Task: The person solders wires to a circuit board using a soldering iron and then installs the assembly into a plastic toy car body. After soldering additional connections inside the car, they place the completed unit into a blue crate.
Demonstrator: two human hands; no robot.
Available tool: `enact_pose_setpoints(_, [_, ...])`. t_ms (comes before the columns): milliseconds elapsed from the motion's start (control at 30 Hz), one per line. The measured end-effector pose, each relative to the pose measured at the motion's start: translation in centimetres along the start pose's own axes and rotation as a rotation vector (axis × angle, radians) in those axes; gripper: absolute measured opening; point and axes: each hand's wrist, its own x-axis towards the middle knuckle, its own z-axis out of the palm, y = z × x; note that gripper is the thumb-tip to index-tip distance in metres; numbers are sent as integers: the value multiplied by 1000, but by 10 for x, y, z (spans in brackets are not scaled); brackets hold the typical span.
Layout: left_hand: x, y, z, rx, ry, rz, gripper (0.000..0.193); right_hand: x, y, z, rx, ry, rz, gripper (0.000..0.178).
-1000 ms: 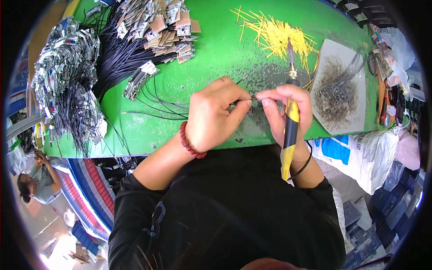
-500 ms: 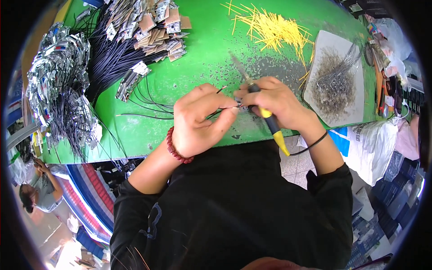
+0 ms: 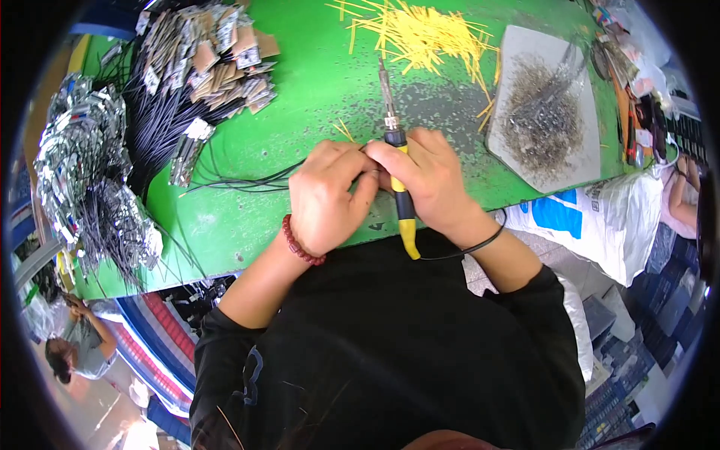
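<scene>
Worn green-painted worktop (image 3: 307,97): forearms crossed near edge; open room beyond, between tan-and-silver flat board pile (image 3: 217,64) and thin yellow stick heap (image 3: 427,34). Left hand (image 3: 330,191) pinched thin black wires (image 3: 247,182). Right hand (image 3: 431,180) gripped black-and-yellow pen-shaped soldering iron (image 3: 405,204) over worktop, metal tip pointing away, straighter than half a second earlier.

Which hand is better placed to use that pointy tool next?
Probably the right hand: it holds the soldering iron, while black wires run into the left hand.
</scene>
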Motion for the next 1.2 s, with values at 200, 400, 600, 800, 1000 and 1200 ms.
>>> enact_pose_setpoints(200, [5,-4,6,53,-46,-14,9,-4,5,-22,488,-19,254,36])
enact_pose_setpoints(400, [5,-1,8,56,-51,-18,12,-78,41,-103,624,411,555,65])
enact_pose_setpoints(600, [5,0,8,48,-57,-78,11,-101,82,-120,642,807,735,22])
enact_pose_setpoints(800, [6,2,9,66,-87,-106,10,-104,83,-114,533,744,733,13])
enact_pose_setpoints(1000, [5,2,9,91,-96,-127,10,-104,83,-112,492,753,760,14])
enact_pose_setpoints(1200, [5,2,9,80,-87,-120,10,-97,82,-105,407,747,748,17])
